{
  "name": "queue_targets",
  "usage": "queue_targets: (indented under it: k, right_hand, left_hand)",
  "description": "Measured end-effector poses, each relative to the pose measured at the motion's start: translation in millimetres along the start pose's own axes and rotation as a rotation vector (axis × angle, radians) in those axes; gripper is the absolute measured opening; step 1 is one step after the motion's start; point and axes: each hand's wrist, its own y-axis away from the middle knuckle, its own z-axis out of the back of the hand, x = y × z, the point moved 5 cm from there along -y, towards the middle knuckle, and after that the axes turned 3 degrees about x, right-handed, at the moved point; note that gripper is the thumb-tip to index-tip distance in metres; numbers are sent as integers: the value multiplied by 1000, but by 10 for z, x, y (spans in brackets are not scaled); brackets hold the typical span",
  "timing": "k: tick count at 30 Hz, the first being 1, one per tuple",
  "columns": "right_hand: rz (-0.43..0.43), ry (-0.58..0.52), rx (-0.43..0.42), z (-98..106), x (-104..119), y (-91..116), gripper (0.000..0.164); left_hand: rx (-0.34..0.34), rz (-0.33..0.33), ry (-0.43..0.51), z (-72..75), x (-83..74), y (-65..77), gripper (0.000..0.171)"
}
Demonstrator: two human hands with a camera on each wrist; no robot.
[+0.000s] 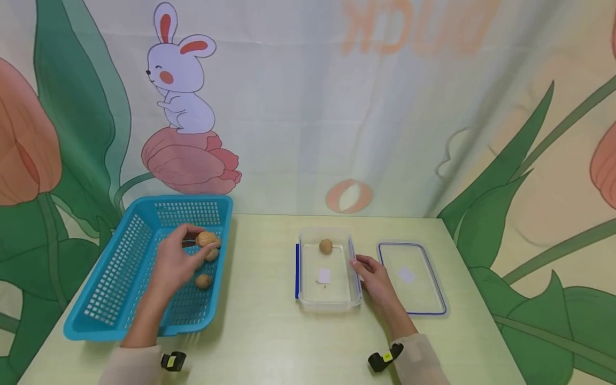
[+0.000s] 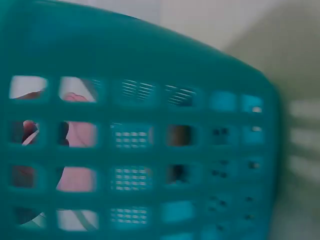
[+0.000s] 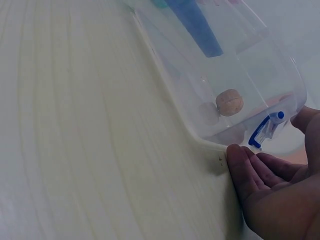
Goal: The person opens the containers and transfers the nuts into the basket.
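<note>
My left hand (image 1: pixel 178 264) is inside the blue basket (image 1: pixel 96 335), pinching a walnut (image 1: pixel 207 238) between thumb and fingers. Just below it shows another walnut (image 1: pixel 212 254), and a third walnut (image 1: pixel 203 281) lies nearer the basket's front. In the left wrist view the basket's perforated wall (image 2: pixel 150 55) hides most of this hand. My right hand (image 1: pixel 380 283) holds the right side of a clear plastic container (image 1: pixel 332 306), thumb at the rim and fingers along the outside. One walnut (image 1: pixel 325 246) sits toward the container's back; the right wrist view shows that walnut (image 3: pixel 230 102) through the wall.
The container's lid (image 1: pixel 425 278), edged with a blue seal, lies on the table (image 1: pixel 260 321) to the right. A blue latch (image 1: pixel 297 271) hangs along the container's left side. Behind the table hangs a printed curtain (image 1: pixel 289 107).
</note>
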Motion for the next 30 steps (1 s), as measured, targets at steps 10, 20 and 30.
queue_targets:
  k: [10,20,30]
  right_hand:
    - [10,1,6,6,29,31,61]
    - [14,11,4,-2,1,26,58]
    - [12,1,6,-5,4,21,56]
  left_hand:
    - [166,128,-82,-102,264,-24,43]
    - [242,165,-125,-158,324,13,44]
    - [243,160,-92,-163,355,8,49]
